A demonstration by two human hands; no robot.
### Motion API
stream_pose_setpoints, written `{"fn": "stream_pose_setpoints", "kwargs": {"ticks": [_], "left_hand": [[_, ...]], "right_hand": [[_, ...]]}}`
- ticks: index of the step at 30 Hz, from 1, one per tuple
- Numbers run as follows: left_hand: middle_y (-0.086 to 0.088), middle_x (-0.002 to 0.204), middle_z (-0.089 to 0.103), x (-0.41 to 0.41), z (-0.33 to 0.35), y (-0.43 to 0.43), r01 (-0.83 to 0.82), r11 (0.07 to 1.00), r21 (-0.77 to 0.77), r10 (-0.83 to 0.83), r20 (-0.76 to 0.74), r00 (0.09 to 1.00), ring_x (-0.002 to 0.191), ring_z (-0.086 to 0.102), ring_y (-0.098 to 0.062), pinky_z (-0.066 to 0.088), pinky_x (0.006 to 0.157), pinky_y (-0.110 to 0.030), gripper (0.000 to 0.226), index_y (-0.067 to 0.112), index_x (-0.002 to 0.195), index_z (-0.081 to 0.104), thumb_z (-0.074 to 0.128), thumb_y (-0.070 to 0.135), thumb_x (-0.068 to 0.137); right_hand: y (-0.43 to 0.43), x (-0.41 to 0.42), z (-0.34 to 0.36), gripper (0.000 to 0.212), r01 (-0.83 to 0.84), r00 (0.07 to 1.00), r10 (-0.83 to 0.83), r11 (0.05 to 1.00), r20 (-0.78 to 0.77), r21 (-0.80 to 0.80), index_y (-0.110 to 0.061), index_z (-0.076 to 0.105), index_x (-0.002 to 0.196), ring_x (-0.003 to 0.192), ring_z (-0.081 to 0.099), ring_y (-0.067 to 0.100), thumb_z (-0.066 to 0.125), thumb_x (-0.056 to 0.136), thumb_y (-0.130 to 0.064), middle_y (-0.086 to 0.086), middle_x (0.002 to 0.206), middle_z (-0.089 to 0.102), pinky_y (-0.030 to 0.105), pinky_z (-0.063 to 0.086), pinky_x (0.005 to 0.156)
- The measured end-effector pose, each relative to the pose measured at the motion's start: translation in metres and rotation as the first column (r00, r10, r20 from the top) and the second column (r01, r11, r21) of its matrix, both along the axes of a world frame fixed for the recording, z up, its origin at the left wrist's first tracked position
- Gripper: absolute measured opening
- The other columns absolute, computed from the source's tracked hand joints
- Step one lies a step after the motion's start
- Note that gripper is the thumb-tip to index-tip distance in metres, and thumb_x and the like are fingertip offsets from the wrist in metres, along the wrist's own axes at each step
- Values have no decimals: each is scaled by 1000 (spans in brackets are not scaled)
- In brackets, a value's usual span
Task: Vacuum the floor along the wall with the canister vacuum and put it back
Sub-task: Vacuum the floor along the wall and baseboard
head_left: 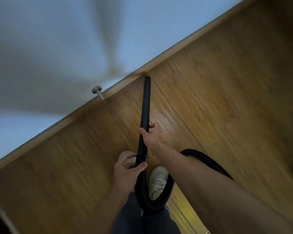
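Both hands grip the black vacuum tube [145,112]: the right hand [151,135] wraps around its middle, and the left hand [125,168] closes on its lower end, where the ribbed hose [142,181] joins. From the hands the tube points toward twelve o'clock, its open tip just beside the wooden baseboard [167,54] that runs under the white wall [49,39]. The hose loops down toward six o'clock, passes over a pale shoe [159,181], and curves off toward three o'clock across the wood floor [227,98]. A metal doorstop [98,92] sticks out from the baseboard at ten o'clock from the tube's tip.
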State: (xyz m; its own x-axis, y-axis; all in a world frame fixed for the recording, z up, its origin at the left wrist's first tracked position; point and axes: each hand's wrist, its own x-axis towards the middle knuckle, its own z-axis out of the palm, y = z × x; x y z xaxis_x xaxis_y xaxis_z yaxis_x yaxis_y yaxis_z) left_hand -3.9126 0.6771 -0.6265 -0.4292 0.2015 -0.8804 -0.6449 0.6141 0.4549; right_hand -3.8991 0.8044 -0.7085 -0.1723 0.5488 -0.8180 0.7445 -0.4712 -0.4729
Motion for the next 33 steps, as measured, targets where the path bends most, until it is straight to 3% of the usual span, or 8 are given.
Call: {"fn": "stream_pose_setpoints", "kwargs": {"ticks": [7,11,16,21,24,27,31,33], "left_hand": [[2,66,74,21,-6,-41,-64,997,-46,66,32,997,58,70,-12,56,50,-27,32,16,101,67,81,4,75],[-1,72,76,34,-7,-61,-107,992,-62,112,81,990,72,73,-22,60,67,-38,33,19,100,67,82,5,74],[2,68,75,42,-4,-81,-120,992,-42,125,128,984,73,72,-21,59,64,-33,32,21,97,66,80,2,76],[-2,81,75,42,1,-91,-42,999,-1,42,106,994,74,72,-17,59,67,-34,34,21,99,66,80,1,75],[-6,90,74,44,4,-91,-10,999,32,7,109,994,85,71,-21,59,82,-43,35,22,96,65,80,-1,74],[-2,80,76,49,4,-90,10,998,68,-18,121,992,85,72,-20,55,90,-50,37,24,93,63,78,-4,74],[3,70,75,59,14,-89,119,986,113,-130,96,987,72,73,-11,56,85,-46,40,28,92,62,77,-6,76],[1,75,73,65,20,-87,192,974,117,-199,53,979,73,71,-11,56,81,-42,42,31,90,61,77,-5,76]], "right_hand": [[-42,14,1,26,-112,994,112,994,-12,0,-21,41,100,79,69,27,64,93,-31,11,98,68,42,60,66],[-64,21,2,25,-167,986,167,986,-8,19,-21,43,98,79,69,27,65,93,-29,12,97,68,40,59,66],[-84,29,4,25,-218,976,218,976,4,32,-21,44,100,81,69,28,65,92,-31,10,97,69,38,57,67],[-95,38,15,25,-140,990,142,987,-21,73,-22,44,101,78,69,28,65,92,-32,11,96,69,41,60,65],[-95,45,24,23,-78,995,83,991,-47,104,-23,44,100,75,69,26,65,93,-31,10,96,69,40,60,61],[-94,55,34,23,-17,998,25,990,-63,137,-25,44,100,73,69,25,64,93,-33,7,92,68,44,61,63],[-93,77,54,27,71,994,-52,976,-96,205,-23,46,110,70,67,18,64,93,-35,-1,85,65,41,60,63],[-94,88,65,29,133,986,-108,967,-126,217,-23,46,114,71,67,18,63,93,-35,-2,87,64,44,61,66]]}}
